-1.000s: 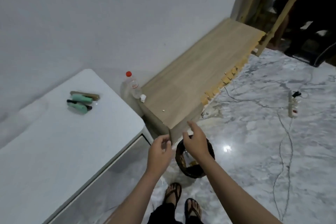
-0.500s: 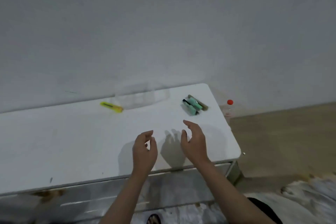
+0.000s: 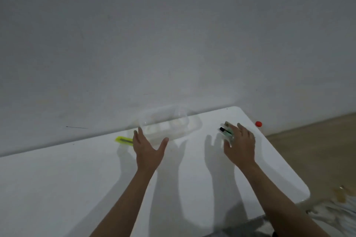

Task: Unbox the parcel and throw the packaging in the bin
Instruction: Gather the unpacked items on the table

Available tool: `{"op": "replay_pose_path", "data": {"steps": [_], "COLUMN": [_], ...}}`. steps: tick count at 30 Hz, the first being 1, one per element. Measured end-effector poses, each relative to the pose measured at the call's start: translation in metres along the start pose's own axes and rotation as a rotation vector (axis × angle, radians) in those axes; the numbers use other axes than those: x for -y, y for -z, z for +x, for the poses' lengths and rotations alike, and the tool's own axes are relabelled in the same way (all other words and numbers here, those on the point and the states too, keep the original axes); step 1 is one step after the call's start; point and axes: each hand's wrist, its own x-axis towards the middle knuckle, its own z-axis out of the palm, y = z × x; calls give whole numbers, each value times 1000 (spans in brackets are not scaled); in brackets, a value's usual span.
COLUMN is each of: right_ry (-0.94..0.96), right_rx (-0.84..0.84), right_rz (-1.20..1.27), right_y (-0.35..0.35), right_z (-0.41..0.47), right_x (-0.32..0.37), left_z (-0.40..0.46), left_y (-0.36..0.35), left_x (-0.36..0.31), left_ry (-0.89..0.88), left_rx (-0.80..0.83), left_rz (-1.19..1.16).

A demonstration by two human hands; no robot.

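Observation:
A clear plastic tray lies on the white table against the wall. My left hand is spread open just in front of the tray's left end, holding nothing. My right hand hovers with fingers apart over the small green tubes, partly covering them; I cannot see a grip on them. No parcel box or bin is in view.
A yellow utility knife lies left of my left hand near the wall. A red bottle cap shows past the table's right corner. A wooden board lies on the floor to the right.
The view has turned from the bin and floor to the table. Both hands have reached forward and apart, the left toward the clear tray, the right over the green tubes.

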Motion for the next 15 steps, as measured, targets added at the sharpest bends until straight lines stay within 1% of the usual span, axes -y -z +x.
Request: {"op": "replay_pose_path", "data": {"steps": [2,4,7,9,12,15], "right_ry": [-89,-128,-127,-113,-74,-102], "right_rx": [119,214,267,262,193,159], "right_rz": [-136,-229,-277,-270,-222,-170], "right_y": [1,0,-2,-5,-9,-9], "right_z": [6,11,15,18,16,13], "right_x": [-6,-11,-18,-23,-29,-28], "left_z": [11,19,28,32,37,40], "left_y": [-6,-12,-17,-19,-22,-23], "left_x": [1,1,2,3,5,5], "left_ry": [-6,-8,12,16,11,20], "left_rx": [36,47,45,39,37,49], "left_rz": [-21,-24,-51,-81,-105,-119]}}
